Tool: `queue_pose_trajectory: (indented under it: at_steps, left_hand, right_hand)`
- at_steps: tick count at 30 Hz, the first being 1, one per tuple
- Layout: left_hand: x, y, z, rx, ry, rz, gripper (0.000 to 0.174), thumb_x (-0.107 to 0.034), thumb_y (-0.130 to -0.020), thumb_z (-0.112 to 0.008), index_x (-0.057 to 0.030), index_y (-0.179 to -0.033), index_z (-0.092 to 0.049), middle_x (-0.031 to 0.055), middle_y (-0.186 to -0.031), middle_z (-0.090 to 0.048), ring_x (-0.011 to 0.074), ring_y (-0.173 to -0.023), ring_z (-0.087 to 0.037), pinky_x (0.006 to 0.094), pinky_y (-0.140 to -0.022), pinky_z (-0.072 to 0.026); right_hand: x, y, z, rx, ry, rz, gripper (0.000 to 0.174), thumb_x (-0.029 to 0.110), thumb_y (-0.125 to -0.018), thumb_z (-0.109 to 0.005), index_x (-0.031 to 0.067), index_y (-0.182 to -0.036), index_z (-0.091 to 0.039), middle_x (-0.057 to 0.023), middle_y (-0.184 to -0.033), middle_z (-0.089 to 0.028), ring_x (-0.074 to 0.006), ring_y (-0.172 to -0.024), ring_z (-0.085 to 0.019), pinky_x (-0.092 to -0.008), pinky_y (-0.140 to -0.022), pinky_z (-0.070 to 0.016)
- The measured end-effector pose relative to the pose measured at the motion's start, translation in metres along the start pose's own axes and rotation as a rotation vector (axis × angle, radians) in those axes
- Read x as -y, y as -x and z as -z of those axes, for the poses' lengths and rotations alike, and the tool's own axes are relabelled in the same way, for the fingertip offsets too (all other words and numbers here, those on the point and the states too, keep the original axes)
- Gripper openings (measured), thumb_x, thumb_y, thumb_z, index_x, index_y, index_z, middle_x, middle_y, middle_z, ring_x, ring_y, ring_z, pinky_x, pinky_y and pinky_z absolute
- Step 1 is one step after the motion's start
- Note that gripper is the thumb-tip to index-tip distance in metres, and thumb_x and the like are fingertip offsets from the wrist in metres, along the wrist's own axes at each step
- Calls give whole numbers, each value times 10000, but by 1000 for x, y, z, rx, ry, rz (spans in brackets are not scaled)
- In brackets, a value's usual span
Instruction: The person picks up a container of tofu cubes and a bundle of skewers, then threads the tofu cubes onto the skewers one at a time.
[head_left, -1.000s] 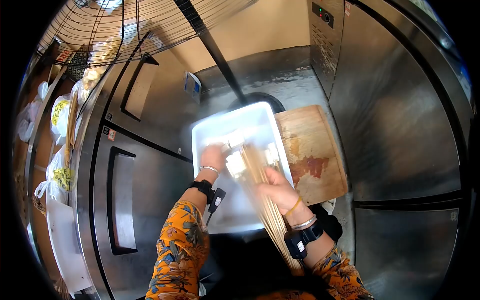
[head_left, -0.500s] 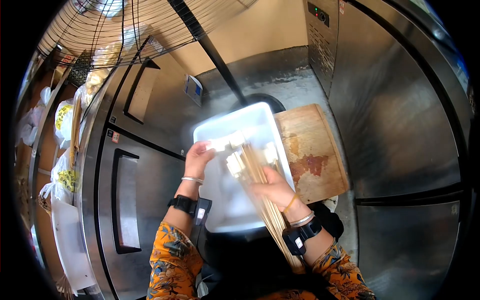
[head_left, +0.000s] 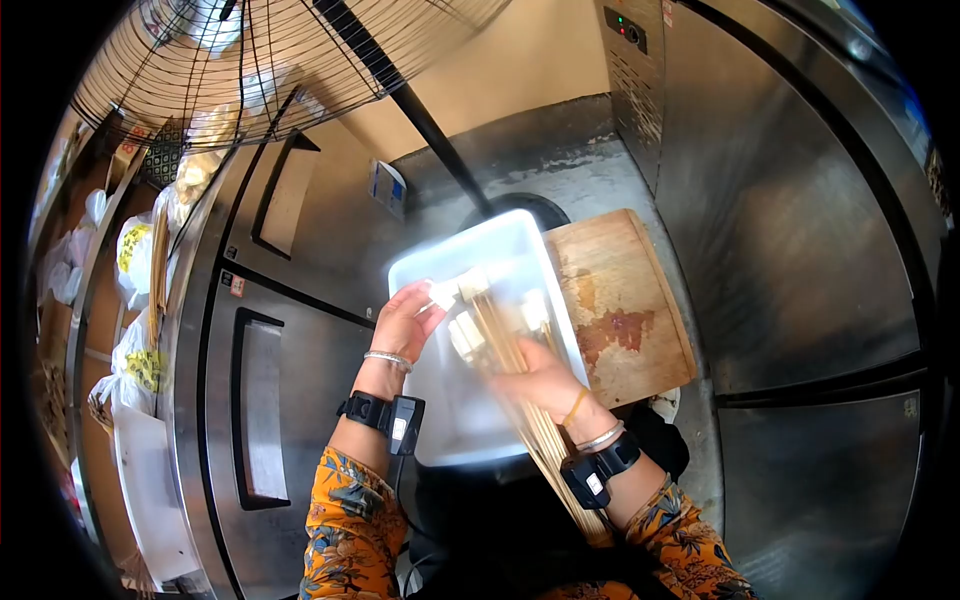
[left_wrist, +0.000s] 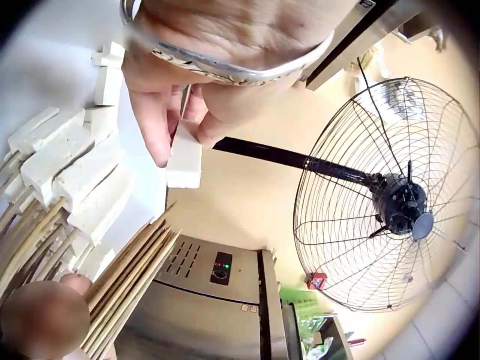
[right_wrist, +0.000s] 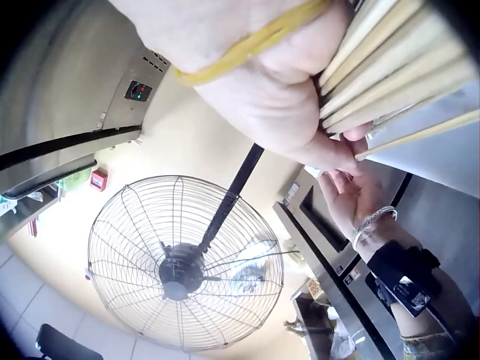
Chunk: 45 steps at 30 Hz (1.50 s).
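My left hand (head_left: 403, 326) pinches a white block (left_wrist: 185, 155) between thumb and fingers, above the left side of a white tub (head_left: 470, 440). My right hand (head_left: 543, 380) grips a bundle of thin wooden sticks (head_left: 545, 440) that slants across the tub's right part. White pieces (left_wrist: 71, 169) sit on the far ends of several sticks; in the left wrist view other sticks (left_wrist: 131, 281) show bare pointed tips. In the right wrist view the right hand (right_wrist: 262, 90) has its fingers round the sticks (right_wrist: 405, 67).
A stained wooden board (head_left: 625, 310) lies right of the tub. A caged fan (head_left: 250, 70) on a black pole (head_left: 430, 130) stands beyond it. Steel cabinets flank both sides, with handles on the left one (head_left: 330, 350). Plastic bags (head_left: 135, 365) sit at the far left.
My left hand has come back from over the tub toward its left edge, now with a white block in its fingers. The right hand stays round the sticks with little movement.
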<state>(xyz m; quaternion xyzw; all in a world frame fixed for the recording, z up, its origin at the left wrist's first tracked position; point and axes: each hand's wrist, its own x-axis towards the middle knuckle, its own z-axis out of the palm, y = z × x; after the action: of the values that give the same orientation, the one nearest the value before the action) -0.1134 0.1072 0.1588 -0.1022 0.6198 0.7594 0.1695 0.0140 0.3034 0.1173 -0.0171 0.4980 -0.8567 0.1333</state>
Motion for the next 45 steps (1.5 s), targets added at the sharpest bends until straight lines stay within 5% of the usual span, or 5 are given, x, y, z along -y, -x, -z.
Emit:
queue_pose_trajectory:
  at_steps: [14,26,29,39,45]
  left_hand:
    - [-7,11,-11,55,-109,16,256,-152,-900,-579,-19,-1118,-594,62,-999,-646,150,-869,-643,253,-764,-548]
    - [0,38,-27,19,-347,-130,232,-147,-845,-659,-17,-1037,-652,49,-948,-651,114,-809,-613,238,-690,-531]
    - [8,47,-33,31,-341,-122,218,-143,-842,-663,-28,-1027,-663,43,-941,-648,106,-801,-604,235,-667,-528]
    - [0,28,-21,11,-300,-184,234,-158,-885,-608,-26,-1077,-633,72,-971,-638,123,-766,-611,262,-700,-541]
    - [8,-42,40,-78,-1715,-651,398,-98,-725,-680,-100,-1117,-612,91,-1032,-620,249,-941,-587,382,-820,-483]
  right_hand:
    - [2,0,3,36,39,-132,461,17,-771,-661,4,-1200,-493,-35,-988,-593,-78,-828,-567,-220,-700,-489]
    - [-6,-4,5,-1,74,-104,410,16,-768,-641,20,-1160,-520,-12,-933,-581,-70,-790,-553,-211,-665,-476]
    - [-9,-3,2,-30,35,17,199,85,-745,-659,22,-888,-536,-34,-689,-559,-107,-582,-543,-250,-506,-432]
    - [2,2,1,-94,37,-36,305,49,-751,-625,-5,-1035,-527,-37,-792,-573,-108,-666,-554,-246,-573,-456]
    - [4,2,8,-57,20,-100,452,-26,-765,-546,5,-1213,-486,-58,-1012,-579,-98,-815,-558,-239,-669,-484]
